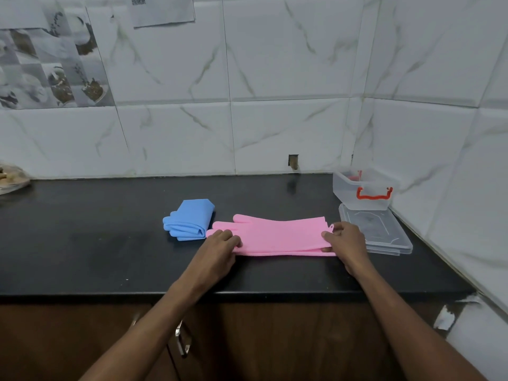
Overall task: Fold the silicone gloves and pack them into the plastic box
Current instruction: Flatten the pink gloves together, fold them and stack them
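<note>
On counter (110, 243), hands (220, 244) (347, 239) pinch pink glove (280, 235).

pink glove stack (280, 235) 1 | blue glove bundle (189, 221) 1 | plastic box (347, 191) 1 | lid (384, 233) 1

pink gloves (277, 235), blue gloves (189, 220) (folded), black counter (110, 243)

Left hand (220, 244) and right hand (345, 239) are bare.
</note>
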Demonstrator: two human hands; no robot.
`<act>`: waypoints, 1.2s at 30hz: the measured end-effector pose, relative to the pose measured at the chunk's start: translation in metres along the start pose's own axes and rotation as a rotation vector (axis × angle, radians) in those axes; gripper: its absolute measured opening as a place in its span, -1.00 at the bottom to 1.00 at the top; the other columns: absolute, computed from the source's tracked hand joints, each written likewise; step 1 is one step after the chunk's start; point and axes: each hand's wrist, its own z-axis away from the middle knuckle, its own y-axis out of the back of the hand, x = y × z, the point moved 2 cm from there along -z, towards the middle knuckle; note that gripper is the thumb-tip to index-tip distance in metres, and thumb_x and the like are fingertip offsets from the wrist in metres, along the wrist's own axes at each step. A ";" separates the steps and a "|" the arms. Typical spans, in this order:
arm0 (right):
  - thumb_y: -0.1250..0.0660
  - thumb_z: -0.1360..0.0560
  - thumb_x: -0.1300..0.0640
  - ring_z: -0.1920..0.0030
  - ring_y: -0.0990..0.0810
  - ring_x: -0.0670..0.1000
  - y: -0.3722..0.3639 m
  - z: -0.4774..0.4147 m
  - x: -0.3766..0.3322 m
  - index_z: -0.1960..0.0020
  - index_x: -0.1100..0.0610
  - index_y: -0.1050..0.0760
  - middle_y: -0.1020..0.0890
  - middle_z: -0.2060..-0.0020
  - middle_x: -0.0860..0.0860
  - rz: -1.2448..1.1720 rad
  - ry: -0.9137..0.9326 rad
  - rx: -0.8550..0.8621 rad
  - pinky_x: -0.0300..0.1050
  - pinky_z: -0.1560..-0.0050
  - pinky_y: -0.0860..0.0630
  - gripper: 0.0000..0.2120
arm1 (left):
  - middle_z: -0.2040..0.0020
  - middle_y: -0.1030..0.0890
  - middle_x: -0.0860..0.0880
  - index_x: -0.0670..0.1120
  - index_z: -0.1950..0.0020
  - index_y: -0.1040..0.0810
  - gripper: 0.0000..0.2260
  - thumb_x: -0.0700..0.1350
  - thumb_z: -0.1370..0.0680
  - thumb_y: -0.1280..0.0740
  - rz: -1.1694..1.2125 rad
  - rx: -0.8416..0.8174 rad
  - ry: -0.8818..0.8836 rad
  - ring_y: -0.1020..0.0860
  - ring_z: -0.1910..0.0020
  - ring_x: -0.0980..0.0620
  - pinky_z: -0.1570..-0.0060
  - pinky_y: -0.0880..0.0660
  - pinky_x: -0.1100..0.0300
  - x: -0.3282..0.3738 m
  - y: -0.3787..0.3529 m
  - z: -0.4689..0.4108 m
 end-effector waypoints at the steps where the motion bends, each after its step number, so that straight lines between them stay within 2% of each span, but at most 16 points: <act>1: -0.42 -0.50 0.17 0.02 -0.67 0.14 0.002 0.002 -0.001 -0.28 0.21 -0.50 -0.61 -0.15 0.16 -0.014 0.013 0.007 0.11 -0.04 -0.64 -0.63 | -0.02 -0.61 -0.03 -0.05 -0.10 -0.61 -0.78 -0.21 -0.48 -0.32 -0.023 0.004 -0.009 -0.51 0.00 -0.03 0.02 -0.44 0.15 0.000 0.000 0.001; 3: -0.43 -0.48 0.20 0.10 -0.67 0.10 0.005 0.007 -0.001 -0.25 0.17 -0.50 -0.63 -0.10 0.13 -0.049 0.061 0.062 0.03 0.10 -0.68 -0.65 | -0.02 -0.58 0.03 0.02 -0.10 -0.59 -0.76 -0.14 -0.47 -0.30 -0.033 0.004 -0.010 -0.49 0.02 0.03 0.04 -0.42 0.20 -0.003 -0.001 0.002; 5: -0.43 -0.46 0.21 0.10 -0.65 0.08 0.007 0.010 -0.002 -0.24 0.16 -0.50 -0.64 -0.06 0.13 -0.011 0.110 0.122 -0.04 0.09 -0.66 -0.64 | -0.03 -0.55 0.07 0.05 -0.14 -0.59 -0.74 -0.10 -0.47 -0.30 0.001 -0.009 0.003 -0.48 0.00 0.07 0.01 -0.43 0.20 -0.007 -0.001 0.004; 8: -0.42 -0.44 0.19 -0.01 -0.61 0.10 0.006 0.011 -0.005 -0.24 0.19 -0.50 -0.62 -0.10 0.13 0.104 0.088 0.063 -0.09 0.03 -0.55 -0.62 | -0.04 -0.56 0.06 0.02 -0.19 -0.62 -0.74 -0.16 -0.52 -0.32 0.098 0.008 0.019 -0.49 0.00 0.07 -0.02 -0.50 0.13 -0.009 -0.001 0.009; 14: -0.41 -0.44 0.18 0.10 -0.54 -0.01 0.009 0.011 -0.008 -0.26 0.16 -0.48 -0.59 -0.11 0.10 0.095 0.034 -0.011 -0.30 0.33 -0.39 -0.60 | 0.01 -0.56 0.03 0.00 -0.15 -0.67 -0.71 -0.27 -0.51 -0.36 0.118 0.072 -0.006 -0.48 0.04 0.05 0.03 -0.48 0.10 -0.006 0.003 0.015; 16: -0.38 -0.44 0.20 0.14 -0.53 -0.02 0.011 0.010 -0.012 -0.25 0.16 -0.47 -0.58 -0.07 0.09 0.144 0.055 -0.057 -0.28 0.36 -0.38 -0.61 | 0.00 -0.56 0.03 0.01 -0.14 -0.67 -0.71 -0.28 -0.51 -0.36 0.110 0.071 -0.005 -0.48 0.03 0.04 0.02 -0.46 0.11 -0.006 0.003 0.015; 18: -0.36 -0.45 0.21 0.16 -0.60 0.06 0.016 0.009 -0.015 -0.21 0.19 -0.48 -0.58 -0.05 0.09 0.165 0.025 -0.075 -0.17 0.34 -0.54 -0.67 | 0.00 -0.56 0.04 0.02 -0.14 -0.67 -0.72 -0.26 -0.51 -0.37 0.126 0.065 0.004 -0.48 0.02 0.05 0.01 -0.44 0.14 -0.007 0.003 0.016; 20: -0.39 -0.46 0.20 0.17 -0.66 0.16 0.022 0.007 -0.018 -0.14 0.27 -0.49 -0.61 0.02 0.18 0.191 -0.021 -0.080 0.04 0.18 -0.67 -0.72 | 0.01 -0.56 0.05 0.02 -0.14 -0.67 -0.76 -0.21 -0.52 -0.40 0.151 0.069 0.010 -0.47 0.04 0.07 0.00 -0.45 0.13 -0.008 0.003 0.016; 22: -0.42 -0.45 0.23 0.11 -0.67 0.17 0.025 0.007 -0.017 -0.19 0.27 -0.48 -0.61 -0.01 0.20 0.208 -0.050 -0.107 0.11 0.05 -0.66 -0.67 | 0.02 -0.55 0.05 0.01 -0.14 -0.68 -0.79 -0.16 -0.52 -0.42 0.174 0.063 0.012 -0.47 0.05 0.08 0.01 -0.48 0.11 -0.008 0.002 0.014; 25: -0.42 -0.45 0.20 0.06 -0.63 0.11 0.024 0.012 -0.015 -0.22 0.20 -0.46 -0.59 -0.10 0.15 0.242 -0.042 -0.115 0.04 0.01 -0.63 -0.64 | 0.02 -0.56 0.05 0.01 -0.15 -0.67 -0.79 -0.15 -0.53 -0.41 0.175 0.054 0.029 -0.48 0.04 0.09 0.01 -0.49 0.14 -0.008 0.000 0.013; 29: -0.39 -0.42 0.11 0.08 -0.59 0.08 0.018 0.024 -0.020 -0.14 0.17 -0.43 -0.60 -0.01 0.12 0.458 0.015 -0.137 -0.03 0.09 -0.58 -0.66 | 0.03 -0.56 0.04 -0.02 -0.15 -0.68 -0.79 -0.18 -0.53 -0.41 0.182 0.085 0.025 -0.49 0.03 0.06 0.02 -0.51 0.12 -0.005 0.000 0.014; 31: -0.39 -0.43 0.12 0.10 -0.56 0.07 0.012 0.031 -0.025 -0.20 0.18 -0.38 -0.58 -0.04 0.13 0.562 0.036 -0.135 -0.06 0.17 -0.52 -0.61 | 0.03 -0.55 0.02 -0.03 -0.14 -0.69 -0.78 -0.21 -0.52 -0.42 0.173 0.100 0.016 -0.50 0.04 0.04 0.03 -0.52 0.10 -0.005 0.001 0.015; 34: -0.38 -0.47 0.10 -0.03 -0.57 0.13 0.011 0.042 -0.026 -0.29 0.22 -0.32 -0.52 -0.15 0.17 0.611 0.006 -0.084 -0.08 0.11 -0.50 -0.53 | 0.02 -0.54 0.03 0.00 -0.15 -0.68 -0.73 -0.24 -0.50 -0.43 0.153 0.100 -0.010 -0.49 0.02 0.02 0.04 -0.50 0.09 -0.007 0.002 0.016; 36: -0.36 -0.49 0.05 0.15 -0.56 0.04 0.020 0.044 -0.021 -0.14 0.21 -0.41 -0.56 -0.03 0.15 0.573 -0.025 -0.041 -0.20 0.28 -0.41 -0.68 | -0.02 -0.52 0.04 0.03 -0.15 -0.68 -0.70 -0.25 -0.48 -0.41 0.142 0.111 -0.039 -0.47 -0.05 0.03 -0.06 -0.44 0.08 -0.008 0.001 0.018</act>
